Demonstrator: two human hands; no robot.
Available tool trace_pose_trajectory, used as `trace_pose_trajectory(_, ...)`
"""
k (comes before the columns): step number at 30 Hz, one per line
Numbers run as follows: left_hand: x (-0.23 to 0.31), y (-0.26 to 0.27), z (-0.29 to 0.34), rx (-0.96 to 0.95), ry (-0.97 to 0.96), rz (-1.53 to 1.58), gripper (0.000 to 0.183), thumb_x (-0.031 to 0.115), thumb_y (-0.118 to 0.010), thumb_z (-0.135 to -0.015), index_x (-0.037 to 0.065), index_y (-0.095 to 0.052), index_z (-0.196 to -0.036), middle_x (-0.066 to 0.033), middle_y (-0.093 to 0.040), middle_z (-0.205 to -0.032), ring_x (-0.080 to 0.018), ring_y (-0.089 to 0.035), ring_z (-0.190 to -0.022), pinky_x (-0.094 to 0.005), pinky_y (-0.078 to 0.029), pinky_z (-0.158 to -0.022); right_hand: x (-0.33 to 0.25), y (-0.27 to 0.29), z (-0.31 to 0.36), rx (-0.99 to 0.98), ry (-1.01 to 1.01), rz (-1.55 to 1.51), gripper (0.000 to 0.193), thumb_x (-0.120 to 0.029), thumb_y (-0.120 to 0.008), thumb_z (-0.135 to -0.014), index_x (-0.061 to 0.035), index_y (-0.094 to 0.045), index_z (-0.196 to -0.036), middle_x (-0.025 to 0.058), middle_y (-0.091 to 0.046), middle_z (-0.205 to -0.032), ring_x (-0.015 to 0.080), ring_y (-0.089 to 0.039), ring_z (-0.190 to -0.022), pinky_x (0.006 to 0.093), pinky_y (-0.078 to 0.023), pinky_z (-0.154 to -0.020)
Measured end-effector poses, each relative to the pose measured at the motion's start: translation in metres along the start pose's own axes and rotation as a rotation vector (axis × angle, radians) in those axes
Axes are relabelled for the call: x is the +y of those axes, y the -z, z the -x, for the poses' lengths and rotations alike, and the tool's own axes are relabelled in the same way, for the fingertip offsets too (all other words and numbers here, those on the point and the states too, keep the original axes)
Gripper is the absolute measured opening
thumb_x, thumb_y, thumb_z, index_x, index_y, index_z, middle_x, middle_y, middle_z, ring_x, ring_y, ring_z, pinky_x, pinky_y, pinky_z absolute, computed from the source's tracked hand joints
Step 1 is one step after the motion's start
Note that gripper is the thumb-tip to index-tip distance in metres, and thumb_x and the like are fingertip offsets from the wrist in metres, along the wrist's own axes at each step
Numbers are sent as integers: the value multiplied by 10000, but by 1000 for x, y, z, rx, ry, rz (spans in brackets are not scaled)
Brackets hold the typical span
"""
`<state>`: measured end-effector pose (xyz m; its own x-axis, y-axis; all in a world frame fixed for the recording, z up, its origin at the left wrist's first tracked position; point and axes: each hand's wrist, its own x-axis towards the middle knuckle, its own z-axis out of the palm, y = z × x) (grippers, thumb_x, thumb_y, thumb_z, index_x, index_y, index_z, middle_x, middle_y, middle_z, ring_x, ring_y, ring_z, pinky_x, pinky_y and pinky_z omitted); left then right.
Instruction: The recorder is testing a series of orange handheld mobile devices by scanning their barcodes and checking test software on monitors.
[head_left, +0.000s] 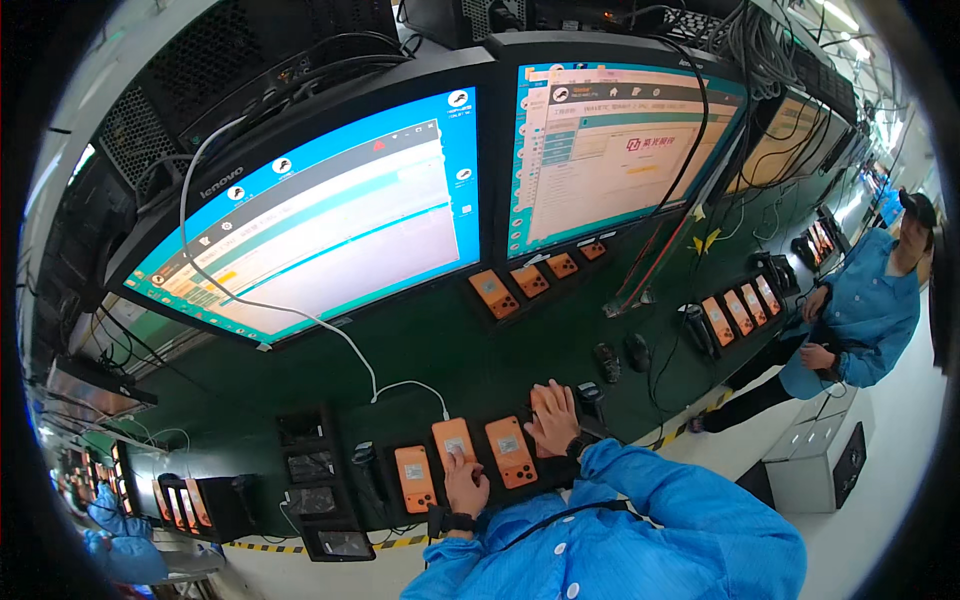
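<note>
Three orange phones lie in a row on dark trays at the green bench's near edge, each with a pale square label. My left hand (467,487) is closed over the lower end of the middle phone (450,432), with a fingertip on its label. A white cable (415,383) runs into that phone's top end. Left of it lies another orange phone (412,470), untouched. My right hand (553,420) rests on the bench beside the right-hand phone (508,440), fingers stretched out and holding nothing I can see.
Two large monitors (330,220) (620,150) stand behind. Orange phones (530,281) lie below them. Black trays (310,467) and a handheld scanner (367,470) are left; another scanner (590,400) and two mice (606,362) (637,352) are right. A person (865,310) in blue stands at far right.
</note>
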<state>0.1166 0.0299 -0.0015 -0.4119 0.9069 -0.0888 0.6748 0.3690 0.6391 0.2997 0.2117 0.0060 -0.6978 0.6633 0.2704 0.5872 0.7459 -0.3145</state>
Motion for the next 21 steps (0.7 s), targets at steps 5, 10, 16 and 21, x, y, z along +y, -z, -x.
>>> trace_pose_trajectory(5,-1,-1,1,-3,-30,7,181,101,-628,-693,44,-657,-861,-291,-358,-1389,-444,-329,-1292,-441,-361,-1013,3,1,-5,-140,-177,7,750,-367,-728,-619,-7,-461,-1221,131,-290,-1428,367,-187,-1358,589,-149,-1078)
trace_pose_trajectory(10,0,0,1,-7,-28,4,188,88,-639,-698,32,-658,-877,-305,-327,-1401,-451,-338,-1284,-432,-377,-1008,14,17,-1,-294,-68,-37,667,-341,-704,-670,-21,-477,-1211,127,-304,-1424,345,-213,-1352,554,-154,-1092)
trace_pose_trajectory(16,4,3,2,19,12,21,173,79,-627,-694,24,-660,-855,-303,-342,-1393,-441,-319,-1304,-433,-340,-1040,22,12,41,38,-161,-273,411,-274,-666,-760,-30,-498,-1046,195,-378,-1353,366,-352,-1247,486,-246,-1051)
trace_pose_trajectory(21,3,5,2,17,-16,10,176,75,-623,-687,14,-659,-849,-318,-345,-1382,-457,-317,-1299,-431,-349,-1034,53,-3,74,444,-561,-9,346,-240,-690,-761,-51,-438,-904,245,-507,-1137,352,-499,-1048,465,-368,-889)
